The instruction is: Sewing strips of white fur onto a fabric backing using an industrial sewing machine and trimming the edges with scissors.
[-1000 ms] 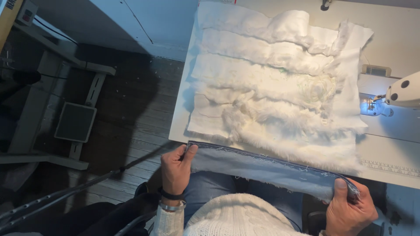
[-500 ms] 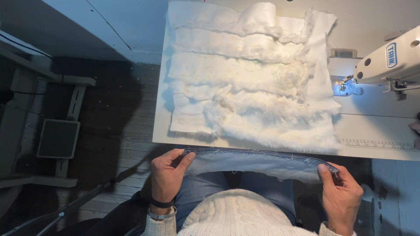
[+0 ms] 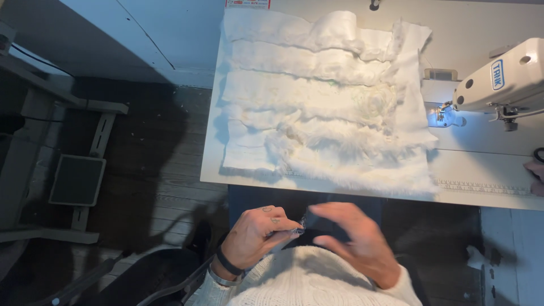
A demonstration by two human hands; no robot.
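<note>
Dark floorboards flank a white sewing table (image 3: 464, 195) piled with white furry fabric (image 3: 323, 107). Head view: left hand (image 3: 255, 233) pinches a small bluish cloth piece (image 3: 306, 222) at its 3 o'clock; right hand (image 3: 354, 241), blurred, fingers spread, hovers just beside it.

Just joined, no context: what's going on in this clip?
A person in a white knit sweater sits at a white sewing table. The left hand pinches a small greyish piece of fabric over the lap; the blurred right hand is open beside it. A pile of white fluffy fabric strips lies beside the white sewing machine.
</note>
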